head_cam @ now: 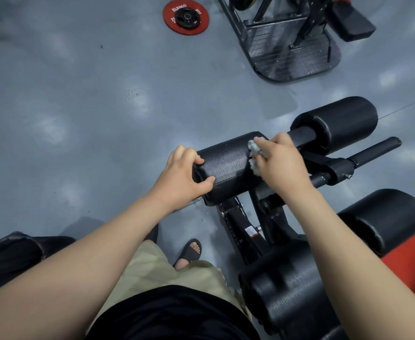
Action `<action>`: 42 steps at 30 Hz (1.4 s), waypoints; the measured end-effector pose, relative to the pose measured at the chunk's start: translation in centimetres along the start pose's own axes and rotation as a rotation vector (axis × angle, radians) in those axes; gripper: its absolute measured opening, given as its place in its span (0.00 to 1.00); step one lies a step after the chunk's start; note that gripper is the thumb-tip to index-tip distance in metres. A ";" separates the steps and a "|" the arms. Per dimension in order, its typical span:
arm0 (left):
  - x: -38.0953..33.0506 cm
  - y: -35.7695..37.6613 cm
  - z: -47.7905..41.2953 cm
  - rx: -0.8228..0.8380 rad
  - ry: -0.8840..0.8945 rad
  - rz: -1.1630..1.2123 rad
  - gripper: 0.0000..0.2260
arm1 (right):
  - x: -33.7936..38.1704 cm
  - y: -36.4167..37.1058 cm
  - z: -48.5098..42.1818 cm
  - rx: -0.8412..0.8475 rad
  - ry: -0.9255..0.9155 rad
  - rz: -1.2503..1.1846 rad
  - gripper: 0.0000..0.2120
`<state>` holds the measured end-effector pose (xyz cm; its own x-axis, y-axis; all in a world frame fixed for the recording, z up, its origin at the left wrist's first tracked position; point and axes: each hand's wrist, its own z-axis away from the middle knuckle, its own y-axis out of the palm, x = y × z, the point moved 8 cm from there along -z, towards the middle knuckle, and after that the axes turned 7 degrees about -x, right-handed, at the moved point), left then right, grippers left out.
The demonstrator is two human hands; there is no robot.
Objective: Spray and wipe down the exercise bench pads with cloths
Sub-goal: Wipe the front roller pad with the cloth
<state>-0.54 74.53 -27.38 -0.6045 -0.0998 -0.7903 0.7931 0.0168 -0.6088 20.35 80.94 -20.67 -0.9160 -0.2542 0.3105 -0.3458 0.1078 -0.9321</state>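
A black roller pad (228,165) sticks out to the left of the bench frame. My left hand (180,177) grips its left end, fingers curled over the rim. My right hand (279,163) holds a crumpled pale cloth (254,153) pressed against the pad's right part. A second roller pad (341,121) lies behind to the right, a third (388,217) lower right. A large black pad (287,285) sits close to me. No spray bottle is in view.
The grey floor (91,106) stretches to the left. A red weight plate (186,16) lies flat at the top. A black machine footplate (292,55) stands at the top right. A black bar (373,150) juts right. My sandalled foot (189,251) is beside the bench frame.
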 end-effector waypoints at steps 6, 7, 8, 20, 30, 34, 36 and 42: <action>0.1 0.1 0.2 -0.010 -0.004 -0.001 0.19 | 1.6 1.2 0.4 -0.012 0.004 0.062 0.05; 0.2 0.1 0.3 -0.011 -0.006 0.001 0.19 | 2.8 1.7 1.1 0.027 -0.055 0.024 0.07; 0.1 0.1 0.3 -0.011 -0.004 -0.001 0.19 | 3.8 2.0 1.8 0.071 -0.109 -0.019 0.11; -0.5 0.1 0.9 -0.046 0.054 -0.085 0.20 | 1.7 1.8 -0.4 -0.018 -0.022 0.042 0.09; -1.0 0.2 1.5 -0.065 0.103 -0.118 0.20 | -1.1 0.9 -1.0 -0.008 0.078 0.077 0.08; -0.9 0.3 1.5 -0.077 0.104 -0.111 0.20 | 3.8 1.9 0.8 0.066 -0.103 0.007 0.10; -0.9 0.3 1.6 -0.078 0.104 -0.108 0.20 | 5.0 2.2 2.1 0.135 -0.167 -0.045 0.12; -1.1 0.4 1.7 -0.086 0.148 -0.125 0.21 | -0.7 0.7 -0.3 0.022 0.062 0.049 0.07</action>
<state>0.59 72.93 -26.67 -0.7070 0.0405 -0.7060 0.7060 0.0989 -0.7013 20.65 81.47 -21.49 -0.9427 -0.1891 0.2748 -0.2964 0.0973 -0.9501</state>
